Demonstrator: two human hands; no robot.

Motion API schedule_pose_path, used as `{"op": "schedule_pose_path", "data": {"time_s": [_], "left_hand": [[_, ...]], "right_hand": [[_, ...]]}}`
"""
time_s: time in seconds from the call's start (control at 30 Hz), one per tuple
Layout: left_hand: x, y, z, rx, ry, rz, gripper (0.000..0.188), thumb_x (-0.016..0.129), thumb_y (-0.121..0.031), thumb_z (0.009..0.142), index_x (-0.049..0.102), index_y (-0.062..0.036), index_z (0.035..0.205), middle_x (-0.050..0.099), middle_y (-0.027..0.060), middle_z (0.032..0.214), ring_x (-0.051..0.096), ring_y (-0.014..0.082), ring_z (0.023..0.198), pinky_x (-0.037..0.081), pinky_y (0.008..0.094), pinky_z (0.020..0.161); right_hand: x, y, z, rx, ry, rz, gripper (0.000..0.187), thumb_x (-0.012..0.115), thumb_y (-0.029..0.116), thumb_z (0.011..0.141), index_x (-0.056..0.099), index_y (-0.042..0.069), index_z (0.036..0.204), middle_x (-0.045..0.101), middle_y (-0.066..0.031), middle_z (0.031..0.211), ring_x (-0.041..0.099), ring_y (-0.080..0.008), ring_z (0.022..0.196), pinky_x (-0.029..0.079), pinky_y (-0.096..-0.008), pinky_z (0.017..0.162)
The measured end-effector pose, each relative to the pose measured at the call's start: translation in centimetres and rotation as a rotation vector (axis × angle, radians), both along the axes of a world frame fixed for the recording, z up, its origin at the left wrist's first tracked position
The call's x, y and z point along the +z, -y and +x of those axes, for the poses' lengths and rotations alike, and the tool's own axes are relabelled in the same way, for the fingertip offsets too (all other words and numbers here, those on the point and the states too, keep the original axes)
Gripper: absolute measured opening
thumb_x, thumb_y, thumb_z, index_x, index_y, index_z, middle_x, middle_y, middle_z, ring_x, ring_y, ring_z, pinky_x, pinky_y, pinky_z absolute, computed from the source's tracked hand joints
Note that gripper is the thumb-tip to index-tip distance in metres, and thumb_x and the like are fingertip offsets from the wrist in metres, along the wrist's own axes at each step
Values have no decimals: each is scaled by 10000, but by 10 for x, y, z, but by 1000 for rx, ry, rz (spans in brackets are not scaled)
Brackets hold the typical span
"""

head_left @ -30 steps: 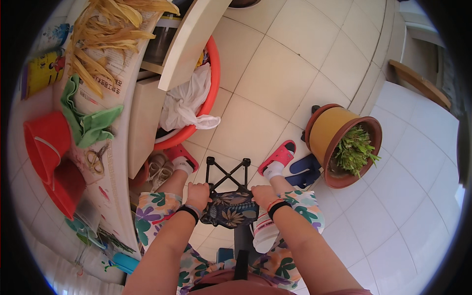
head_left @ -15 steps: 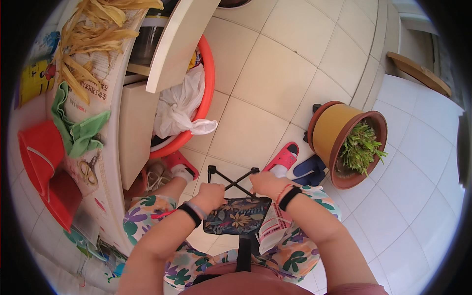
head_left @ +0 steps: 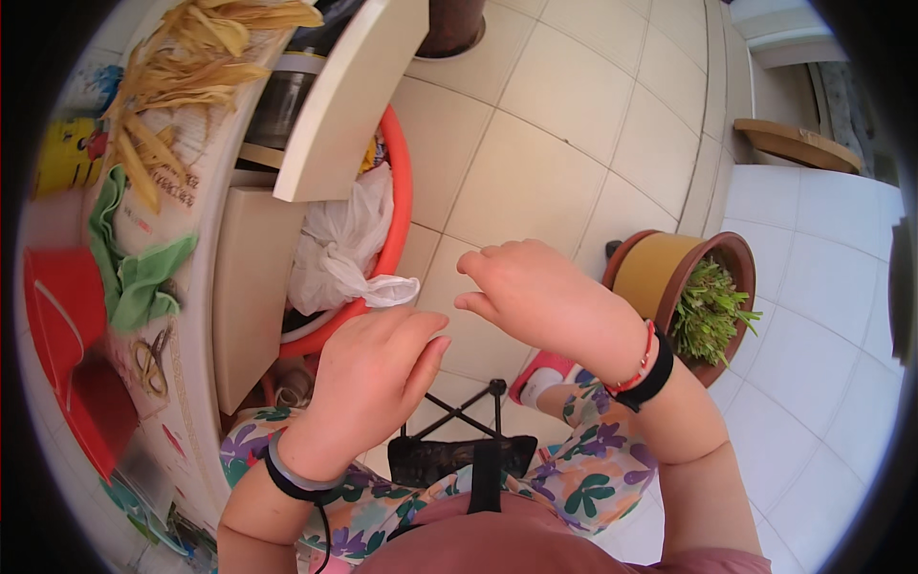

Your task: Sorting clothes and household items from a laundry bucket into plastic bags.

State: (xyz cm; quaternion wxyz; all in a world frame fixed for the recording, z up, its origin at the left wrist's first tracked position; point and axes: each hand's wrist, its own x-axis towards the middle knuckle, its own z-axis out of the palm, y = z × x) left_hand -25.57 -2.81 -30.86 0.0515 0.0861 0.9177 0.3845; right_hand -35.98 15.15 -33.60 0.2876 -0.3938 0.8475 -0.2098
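Observation:
My left hand [head_left: 368, 387] is raised over my lap, its fingers loosely curved and apart, with nothing visible in them. To its right and a little farther forward, my right hand [head_left: 540, 292] hangs in the air, thumb and fingers parted and empty. Below and between them stands a small folding stool [head_left: 459, 461] with a dark seat and crossed black legs. It lies between my legs, and neither hand touches it. Floral trousers [head_left: 593, 478] cover my legs, and one pink slipper [head_left: 535, 375] shows under my right forearm.
At left, a counter carries dried husks [head_left: 196, 81], a green cloth [head_left: 143, 273], scissors [head_left: 151, 364] and a red plastic container [head_left: 67, 306]. An open drawer [head_left: 354, 96] juts above a red-rimmed tub [head_left: 400, 177] holding a white plastic bag [head_left: 349, 253]. A potted plant [head_left: 708, 311] stands at right.
Both hands have let go of the stool and risen, the right one farther forward. The stool's seat now appears foreshortened, closer to my body. The view has shifted slightly.

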Motion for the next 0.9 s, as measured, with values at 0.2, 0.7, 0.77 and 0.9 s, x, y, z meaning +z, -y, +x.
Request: {"op": "schedule_pose_path", "data": {"time_s": [0.2, 0.7, 0.77, 0.9], "left_hand": [[10, 4, 5, 119, -161, 10, 96, 611, -23, 842, 618, -1, 936, 639, 131, 818, 635, 272, 715, 498, 320, 647], [48, 7, 39, 411, -121, 672, 172, 503, -77, 950, 573, 21, 1074, 628, 80, 887, 604, 118, 808, 489, 246, 722], [49, 8, 41, 428, -135, 695, 173, 502, -82, 952, 571, 22, 1073, 627, 76, 877, 604, 120, 790, 491, 247, 722], [56, 18, 50, 497, -134, 710, 165, 492, -73, 955, 571, 13, 1071, 631, 75, 856, 605, 118, 775, 496, 249, 723]], "right_hand": [[3, 28, 5, 20, -10, 162, 299, 586, 285, 880, 598, -2, 961, 643, -170, 843, 615, -354, 841, 488, -422, 739], [-120, 29, 180, 297, 434, 435, 509, 502, 487, 896, 620, 58, 1143, 647, -166, 1084, 596, -348, 1030, 456, -435, 888], [-138, 38, 208, 359, 519, 369, 504, 541, 482, 869, 661, 26, 1046, 668, -169, 1005, 621, -346, 963, 473, -437, 839], [-142, 57, 241, 528, 648, 423, 458, 598, 435, 850, 677, -13, 903, 665, -139, 750, 642, -295, 684, 497, -413, 649]]}}
